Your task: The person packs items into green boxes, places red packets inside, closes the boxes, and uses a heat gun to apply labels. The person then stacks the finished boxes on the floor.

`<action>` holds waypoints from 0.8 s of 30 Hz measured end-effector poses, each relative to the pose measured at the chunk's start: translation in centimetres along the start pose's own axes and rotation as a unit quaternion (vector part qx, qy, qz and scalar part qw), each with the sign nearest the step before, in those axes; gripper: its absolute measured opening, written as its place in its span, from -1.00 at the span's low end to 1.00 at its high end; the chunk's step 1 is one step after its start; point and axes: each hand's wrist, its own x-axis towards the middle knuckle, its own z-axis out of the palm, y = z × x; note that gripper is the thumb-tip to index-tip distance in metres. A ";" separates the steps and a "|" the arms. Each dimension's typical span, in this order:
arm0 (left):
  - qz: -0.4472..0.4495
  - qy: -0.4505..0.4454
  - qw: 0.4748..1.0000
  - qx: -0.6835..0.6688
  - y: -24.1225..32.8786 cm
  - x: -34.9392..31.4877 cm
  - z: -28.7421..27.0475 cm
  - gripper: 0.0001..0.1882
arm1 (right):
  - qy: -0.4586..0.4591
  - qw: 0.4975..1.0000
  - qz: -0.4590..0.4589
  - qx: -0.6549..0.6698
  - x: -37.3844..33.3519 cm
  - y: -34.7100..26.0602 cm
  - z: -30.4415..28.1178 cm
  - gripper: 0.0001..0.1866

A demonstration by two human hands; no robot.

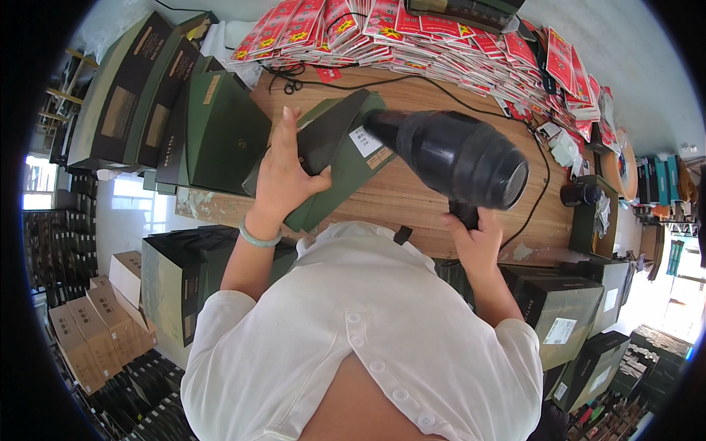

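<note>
My right hand (pixel 478 237) is closed round the handle of a black hair dryer (pixel 460 158). Its nozzle points left, right up against a white label (pixel 365 140) on a dark green cardboard box (pixel 331 176). With thumb and fingers spread across it, my left hand (pixel 285 170) grips this box, which sits at a slant over the front of the wooden table (pixel 419 202). Whether the nozzle touches the label, I cannot tell. A pale green bangle (pixel 259 234) circles my left wrist.
Several green and black boxes (pixel 224 132) stand at the table's left end. Red printed packets (pixel 434 48) pile along the back. The dryer's black cord (pixel 546 173) runs along the right side. More boxes (pixel 562 309) are stacked low at right, and brown cartons (pixel 99 327) at lower left.
</note>
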 end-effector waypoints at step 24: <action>-0.006 -0.005 1.000 0.004 -0.1 -0.1 -0.1 0.26 | 0.067 0.996 0.052 -0.008 -1.7 0.1 -0.8 -0.34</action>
